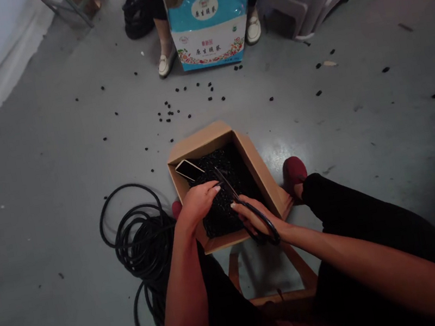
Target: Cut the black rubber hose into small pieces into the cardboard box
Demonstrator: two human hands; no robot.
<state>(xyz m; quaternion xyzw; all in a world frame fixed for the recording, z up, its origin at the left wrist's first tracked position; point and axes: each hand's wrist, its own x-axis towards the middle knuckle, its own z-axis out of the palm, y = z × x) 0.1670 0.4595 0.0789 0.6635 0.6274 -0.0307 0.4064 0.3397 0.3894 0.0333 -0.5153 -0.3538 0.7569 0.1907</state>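
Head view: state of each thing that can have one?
Right grip: closed on the scissors.
Left grip: fingers pinched; contents unclear.
Scissors: held; blade opening unclear.
Cardboard box: open on top.
Black pieces: loose, heaped in the box.
Phone: in the box, screen dark.
Black tubing: loosely coiled.
Blue-and-white carton: upright, top open.
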